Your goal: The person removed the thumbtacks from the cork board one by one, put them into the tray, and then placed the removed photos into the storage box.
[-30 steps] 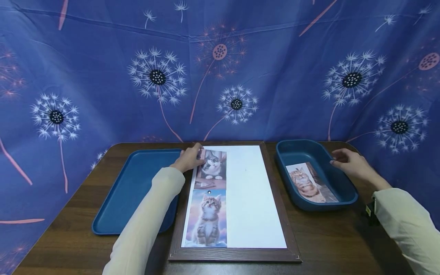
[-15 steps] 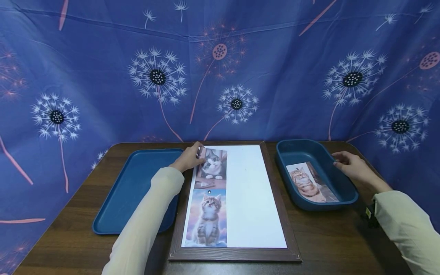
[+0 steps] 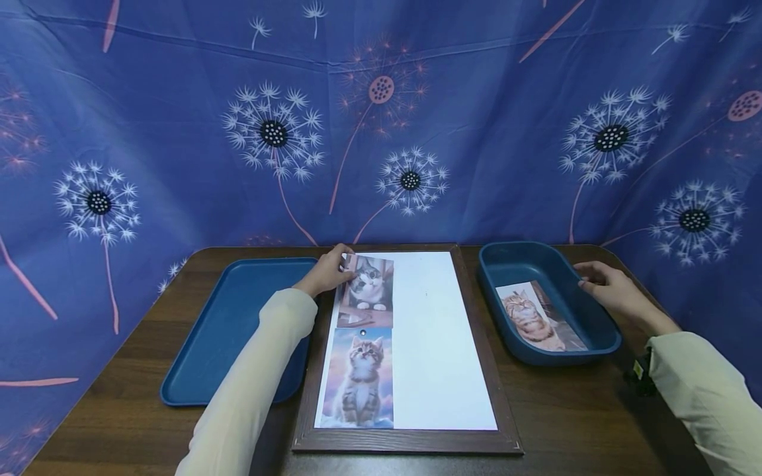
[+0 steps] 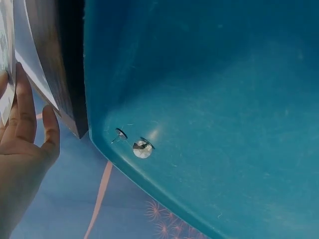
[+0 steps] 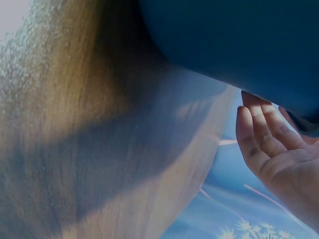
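Observation:
My left hand [image 3: 326, 272] pinches the upper left edge of a grey-and-white cat photo [image 3: 372, 294] at the far left of a white board [image 3: 440, 344]. In the left wrist view that photo [image 4: 7, 94] stands tilted off the board, with fingers behind it. Below it lies a kitten photo [image 3: 360, 383], a round thumbtack [image 3: 363, 332] at its top edge. My right hand [image 3: 616, 294] rests by the right rim of a deep blue bin [image 3: 526, 261]; in the right wrist view its fingers [image 5: 269, 134] extend loosely against the bin's outside.
Inside the bin lies an orange cat photo [image 3: 526, 320]. A shallow blue tray [image 3: 232, 330] stands left of the board's brown frame [image 3: 411, 439], with thumbtacks [image 4: 142, 148] in one corner. A dandelion-print cloth [image 3: 476, 132] hangs behind the table [image 3: 571, 423].
The right hand has lowered slightly toward the bin's rim and its fingers have come closer to it. The upper photo has shifted very slightly under the left hand.

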### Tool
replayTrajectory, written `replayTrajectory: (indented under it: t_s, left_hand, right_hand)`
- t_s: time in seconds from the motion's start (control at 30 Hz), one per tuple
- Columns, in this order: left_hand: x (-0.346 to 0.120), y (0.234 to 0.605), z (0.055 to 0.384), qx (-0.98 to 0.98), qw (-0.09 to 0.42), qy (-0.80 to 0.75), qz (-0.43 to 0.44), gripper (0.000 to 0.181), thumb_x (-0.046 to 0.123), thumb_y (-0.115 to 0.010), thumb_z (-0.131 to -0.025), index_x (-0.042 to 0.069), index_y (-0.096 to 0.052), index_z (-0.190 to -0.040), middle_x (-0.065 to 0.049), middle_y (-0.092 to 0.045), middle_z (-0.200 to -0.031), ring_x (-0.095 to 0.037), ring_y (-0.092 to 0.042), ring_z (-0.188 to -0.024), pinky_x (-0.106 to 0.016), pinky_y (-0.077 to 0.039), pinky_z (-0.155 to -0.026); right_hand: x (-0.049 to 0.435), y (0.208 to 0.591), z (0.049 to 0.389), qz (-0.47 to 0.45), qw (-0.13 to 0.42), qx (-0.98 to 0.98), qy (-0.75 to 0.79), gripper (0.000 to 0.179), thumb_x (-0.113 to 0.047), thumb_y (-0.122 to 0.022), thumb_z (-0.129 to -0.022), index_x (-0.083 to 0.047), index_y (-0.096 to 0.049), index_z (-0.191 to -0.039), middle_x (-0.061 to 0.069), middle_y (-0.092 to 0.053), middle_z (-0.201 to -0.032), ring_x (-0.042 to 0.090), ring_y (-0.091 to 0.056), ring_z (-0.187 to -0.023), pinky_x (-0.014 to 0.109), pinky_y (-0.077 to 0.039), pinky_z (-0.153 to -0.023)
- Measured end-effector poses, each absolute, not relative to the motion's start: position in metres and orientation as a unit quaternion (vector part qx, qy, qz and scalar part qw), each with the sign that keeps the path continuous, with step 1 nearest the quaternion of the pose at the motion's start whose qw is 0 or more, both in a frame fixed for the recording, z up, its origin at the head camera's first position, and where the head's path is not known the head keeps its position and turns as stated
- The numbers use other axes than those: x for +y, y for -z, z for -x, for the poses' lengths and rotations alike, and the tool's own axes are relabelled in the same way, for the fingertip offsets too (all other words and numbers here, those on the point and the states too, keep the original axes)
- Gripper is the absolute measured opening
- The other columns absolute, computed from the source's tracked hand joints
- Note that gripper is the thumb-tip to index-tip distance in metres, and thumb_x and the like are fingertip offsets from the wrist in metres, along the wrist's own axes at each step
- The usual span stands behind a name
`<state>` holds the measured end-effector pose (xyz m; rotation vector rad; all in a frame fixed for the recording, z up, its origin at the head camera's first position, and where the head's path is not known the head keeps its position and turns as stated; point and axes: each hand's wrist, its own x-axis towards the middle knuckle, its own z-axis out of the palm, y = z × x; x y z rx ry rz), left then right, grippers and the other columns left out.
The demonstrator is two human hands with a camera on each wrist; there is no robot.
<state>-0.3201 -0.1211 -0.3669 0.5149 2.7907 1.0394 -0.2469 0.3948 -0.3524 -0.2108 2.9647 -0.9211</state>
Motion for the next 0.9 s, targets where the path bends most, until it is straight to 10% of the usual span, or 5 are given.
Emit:
replayTrajectory:
  t_s: [0.63, 0.9]
  left_hand:
    - [-0.119, 0.361, 0.321, 0.913, 0.063, -0.378, -0.138, 0.040, 0.011, -0.055, -0.091, 0.007, -0.038, -0.127, -0.016, -0.049, -0.106, -0.025, -0.048, -0.088, -0.034, -0.042, -0.073]
    - [-0.118, 0.358, 0.322, 0.904, 0.066, -0.401, -0.133, 0.042, 0.011, -0.055, -0.091, 0.007, -0.038, -0.129, -0.018, -0.040, -0.135, -0.032, -0.043, -0.123, -0.045, -0.041, -0.094]
  right_hand:
    - [0.392, 0.352, 0.245, 0.058, 0.013, 0.953, 0.297, 0.044, -0.018, -0.039, -0.097, 0.009, -0.033, -0.132, 0.036, -0.046, -0.116, 0.047, -0.047, -0.104, 0.048, -0.046, -0.075]
    - [0.392, 0.354, 0.246, 0.053, 0.009, 0.953, 0.297, 0.044, -0.018, -0.039, -0.097, 0.010, -0.033, -0.131, 0.037, -0.045, -0.117, 0.049, -0.046, -0.105, 0.053, -0.044, -0.078]
